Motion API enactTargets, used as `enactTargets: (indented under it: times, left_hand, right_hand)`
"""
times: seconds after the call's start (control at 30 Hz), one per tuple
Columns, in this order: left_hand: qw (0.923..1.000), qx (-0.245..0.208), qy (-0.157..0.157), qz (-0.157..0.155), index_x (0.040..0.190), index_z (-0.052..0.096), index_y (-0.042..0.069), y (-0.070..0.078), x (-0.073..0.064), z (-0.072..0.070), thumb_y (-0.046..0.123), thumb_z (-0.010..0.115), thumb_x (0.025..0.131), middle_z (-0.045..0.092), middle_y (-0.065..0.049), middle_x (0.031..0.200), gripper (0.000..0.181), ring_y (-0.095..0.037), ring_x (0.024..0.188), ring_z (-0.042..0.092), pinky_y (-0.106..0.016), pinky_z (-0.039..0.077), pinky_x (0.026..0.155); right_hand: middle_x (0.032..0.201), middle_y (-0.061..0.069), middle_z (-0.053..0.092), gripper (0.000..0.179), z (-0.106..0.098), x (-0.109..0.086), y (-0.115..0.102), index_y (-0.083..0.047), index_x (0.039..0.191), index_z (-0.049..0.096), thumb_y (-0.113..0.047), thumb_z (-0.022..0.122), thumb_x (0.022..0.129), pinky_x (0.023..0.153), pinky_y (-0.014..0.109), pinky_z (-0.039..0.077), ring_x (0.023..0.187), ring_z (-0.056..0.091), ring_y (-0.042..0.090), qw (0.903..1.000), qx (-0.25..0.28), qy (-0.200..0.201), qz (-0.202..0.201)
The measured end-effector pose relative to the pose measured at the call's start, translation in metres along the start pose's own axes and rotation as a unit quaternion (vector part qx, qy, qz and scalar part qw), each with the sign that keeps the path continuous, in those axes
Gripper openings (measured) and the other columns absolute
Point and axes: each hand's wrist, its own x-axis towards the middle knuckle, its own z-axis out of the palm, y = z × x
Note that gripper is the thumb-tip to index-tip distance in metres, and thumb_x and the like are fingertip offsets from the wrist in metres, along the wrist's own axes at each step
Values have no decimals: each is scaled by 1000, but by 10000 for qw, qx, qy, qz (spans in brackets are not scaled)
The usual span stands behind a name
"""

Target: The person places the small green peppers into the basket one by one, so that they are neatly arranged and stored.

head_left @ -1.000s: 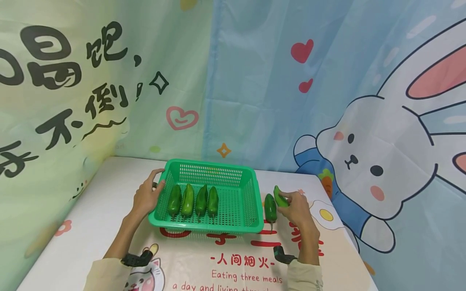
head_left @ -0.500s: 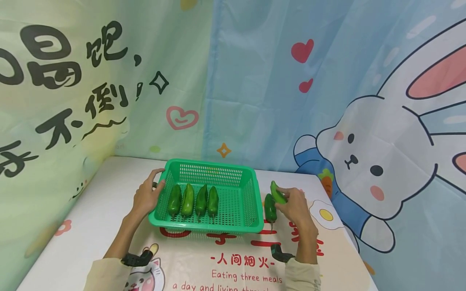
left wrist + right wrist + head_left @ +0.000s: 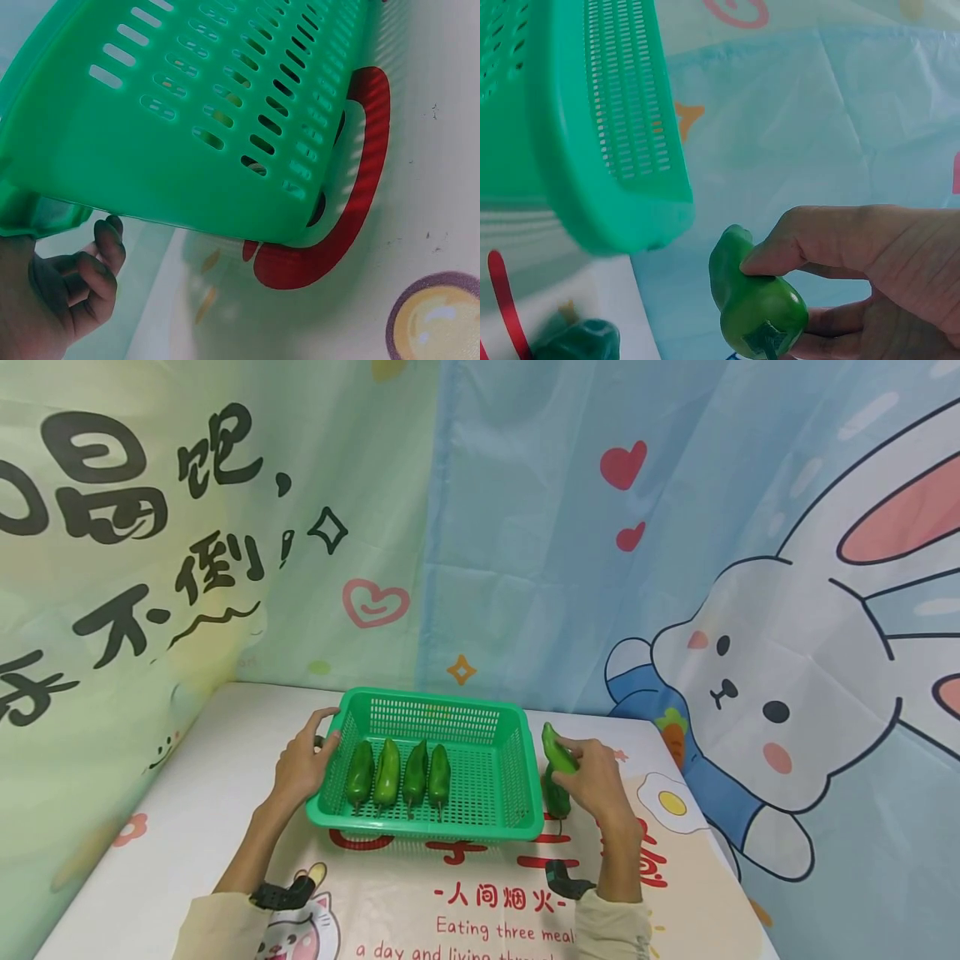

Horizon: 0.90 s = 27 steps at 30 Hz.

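A green pepper [image 3: 557, 750] is pinched between the thumb and fingers of my right hand [image 3: 598, 779], raised just right of the basket. In the right wrist view, the stem end of this pepper [image 3: 757, 304] faces the camera. Below it on the table lies a darker green pepper [image 3: 557, 800], partly covered by the held one. My left hand [image 3: 302, 764] grips the left rim of the green plastic basket [image 3: 480, 837]; in the left wrist view its fingers [image 3: 101, 281] curl below the rim. Several green peppers [image 3: 387, 777] lie side by side in the basket's left half.
The table [image 3: 187, 793] bears a printed cover with red characters, and its far edge meets a patterned cloth backdrop [image 3: 510, 568]. The basket's right wall [image 3: 562, 172] stands close to the held pepper. Bare basket floor shows right of the peppers.
My right hand has moved left and slightly away from me with the pepper, from beside the darker pepper to above it. The left hand and basket stay put.
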Motion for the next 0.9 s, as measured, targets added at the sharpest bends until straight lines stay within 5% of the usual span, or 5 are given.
enactTargets:
  times: [0.57,0.9]
  left_hand:
    - [10000,-65,-17,59,164,44,12,3,-2,-2,26,51,117,78,-31,105,50,-23,65,68,-35,49,53]
    - [10000,-64,21,56,164,44,13,2,-2,-1,27,51,117,78,-31,105,49,-23,64,67,-35,49,52]
  right_hand:
    - [126,24,76,59,18,7,-26,0,150,63,2,76,93,76,32,55,95,63,29,9992,341,-178,-137]
    - [119,23,77,56,37,11,-41,2,147,66,3,78,92,78,37,59,95,63,26,9983,421,-268,-301]
